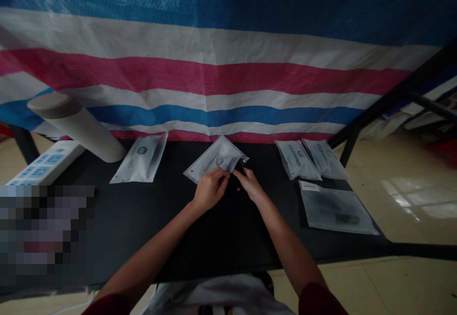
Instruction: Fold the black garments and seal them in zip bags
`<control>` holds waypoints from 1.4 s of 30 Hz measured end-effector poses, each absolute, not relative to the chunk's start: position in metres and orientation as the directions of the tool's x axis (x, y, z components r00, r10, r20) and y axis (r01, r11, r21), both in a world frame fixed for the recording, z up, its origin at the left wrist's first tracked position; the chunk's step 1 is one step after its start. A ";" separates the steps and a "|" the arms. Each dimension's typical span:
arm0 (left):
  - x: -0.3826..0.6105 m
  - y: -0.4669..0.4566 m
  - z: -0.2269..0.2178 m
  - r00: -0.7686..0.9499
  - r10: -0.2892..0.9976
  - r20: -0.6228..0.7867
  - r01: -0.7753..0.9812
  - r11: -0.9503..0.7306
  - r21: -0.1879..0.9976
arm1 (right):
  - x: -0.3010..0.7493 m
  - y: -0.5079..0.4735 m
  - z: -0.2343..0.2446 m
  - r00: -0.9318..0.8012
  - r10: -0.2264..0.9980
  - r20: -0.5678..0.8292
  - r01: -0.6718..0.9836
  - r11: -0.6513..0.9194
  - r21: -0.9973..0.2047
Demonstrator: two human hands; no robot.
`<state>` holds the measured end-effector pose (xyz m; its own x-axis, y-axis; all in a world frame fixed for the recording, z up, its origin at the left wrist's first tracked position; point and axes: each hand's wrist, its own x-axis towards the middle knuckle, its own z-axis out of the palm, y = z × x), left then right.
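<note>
A translucent white plastic pouch with dark print (216, 157) is held at the middle of the black desk (228, 243), its lower edge pinched by the closed fingers of the left hand (210, 190) and the right hand (252, 185), with matching translucent pouches (141, 157) laid to either side.

Black tabletop (228, 243), carrying the following items. A white power strip (44, 165) with blue panels is sitting at the left end. A pale paper tube (76, 127) is resting just beside it, tilting upward. A left frosted pouch (141, 158) is lying flat beside the tube. A middle frosted pouch (214, 155) is lying at the table's centre. Two right frosted pouches (296, 160) are lying overlapped toward the right. Below them, a larger clear bag (335, 208) is lying with a dark item sealed inside.
</note>
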<state>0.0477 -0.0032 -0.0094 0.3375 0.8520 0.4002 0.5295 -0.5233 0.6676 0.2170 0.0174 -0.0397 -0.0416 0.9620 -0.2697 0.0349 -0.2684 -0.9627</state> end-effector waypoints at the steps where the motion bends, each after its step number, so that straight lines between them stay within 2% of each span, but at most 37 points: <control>1: 0.047 -0.003 -0.009 0.339 0.855 0.393 0.524 -0.518 0.676 | 0.217 0.017 -0.039 -0.084 0.965 -0.248 0.071 -0.242 -0.968; 4: 0.047 -0.002 -0.009 0.339 0.860 0.381 0.492 -0.507 0.708 | 0.218 0.016 -0.036 -0.155 0.948 -0.277 0.079 -0.268 -0.960; 7: 0.048 -0.003 -0.009 0.326 0.876 0.355 0.466 -0.476 0.746 | 0.216 0.017 -0.037 -0.027 0.938 -0.347 -0.158 -0.346 -0.925; 10: 0.052 -0.007 -0.011 0.346 0.884 0.313 0.446 -0.449 0.774 | 0.202 0.016 -0.040 0.036 0.948 -0.315 -0.397 -0.276 -0.876; 13: 0.055 -0.009 -0.014 0.376 0.875 0.304 0.435 -0.457 0.776 | 0.188 0.012 -0.042 -0.030 0.971 -0.236 -0.444 -0.225 -0.867; 18: 0.053 -0.006 -0.016 0.333 0.887 0.318 0.452 -0.447 0.772 | 0.201 0.014 -0.040 -0.226 0.949 -0.221 -0.280 -0.281 -0.918; 21: 0.050 -0.005 -0.013 0.356 0.875 0.328 0.489 -0.474 0.733 | 0.222 0.020 -0.038 -0.172 0.965 -0.197 -0.117 -0.218 -0.969; 24: 0.048 -0.004 -0.011 0.447 0.830 0.333 0.530 -0.546 0.649 | 0.233 0.024 -0.039 -0.094 0.982 -0.164 -0.005 -0.165 -0.986; 28: 0.045 -0.004 -0.008 0.573 0.762 0.303 0.559 -0.633 0.535 | 0.229 0.023 -0.042 -0.111 0.983 -0.143 0.044 -0.139 -0.989; 33: 0.039 -0.001 -0.004 0.691 0.671 0.271 0.500 -0.713 0.491 | 0.226 0.021 -0.046 -0.169 0.982 -0.080 0.146 -0.056 -0.988; 40: 0.034 0.004 -0.013 0.688 0.649 0.323 0.484 -0.743 0.463 | 0.228 0.024 -0.047 -0.111 0.988 -0.112 0.234 -0.083 -0.969; 42: 0.035 0.004 -0.016 0.697 0.636 0.330 0.464 -0.751 0.469 | 0.224 0.023 -0.047 -0.178 0.978 -0.109 0.231 -0.066 -0.971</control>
